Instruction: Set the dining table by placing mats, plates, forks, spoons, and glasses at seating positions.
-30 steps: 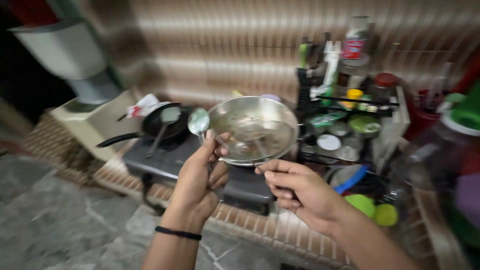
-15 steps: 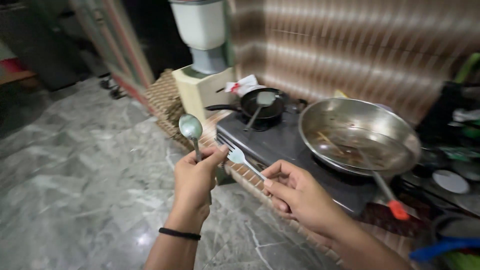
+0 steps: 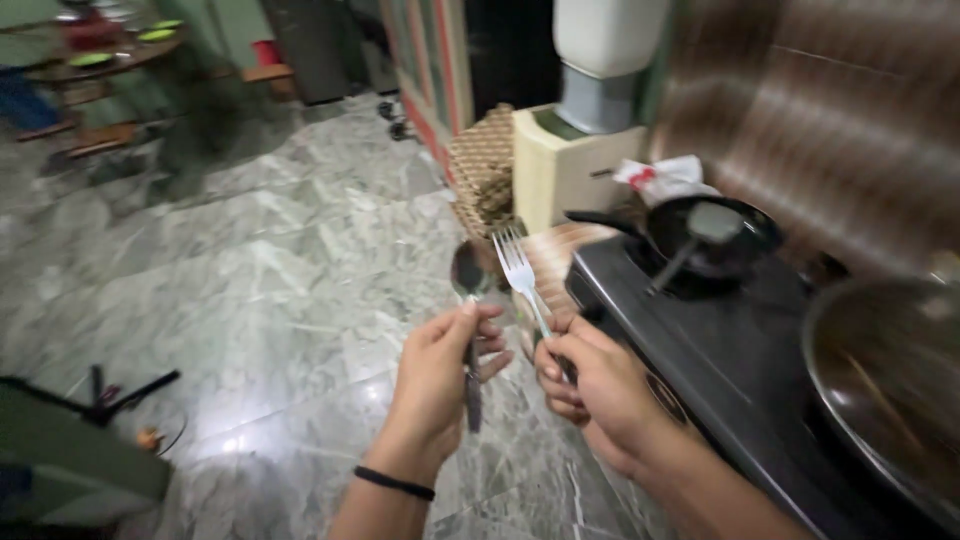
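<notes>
Steel spoon (image 3: 468,272) in left hand (image 3: 437,385); fork (image 3: 517,264) in right hand (image 3: 590,385).

From nine to twelve o'clock we see open marble floor (image 3: 250,280); from one to four, the stove (image 3: 720,350), black pan (image 3: 715,240) and steel wok (image 3: 890,380) block us.

The scene was dim and greenish, with pale glare off the polished marble floor (image 3: 250,300). Motion blur smeared the frame, worst on the tiled wall (image 3: 850,130) and the steel pan (image 3: 890,390) at the right edge. Both hands stayed fairly sharp.
</notes>
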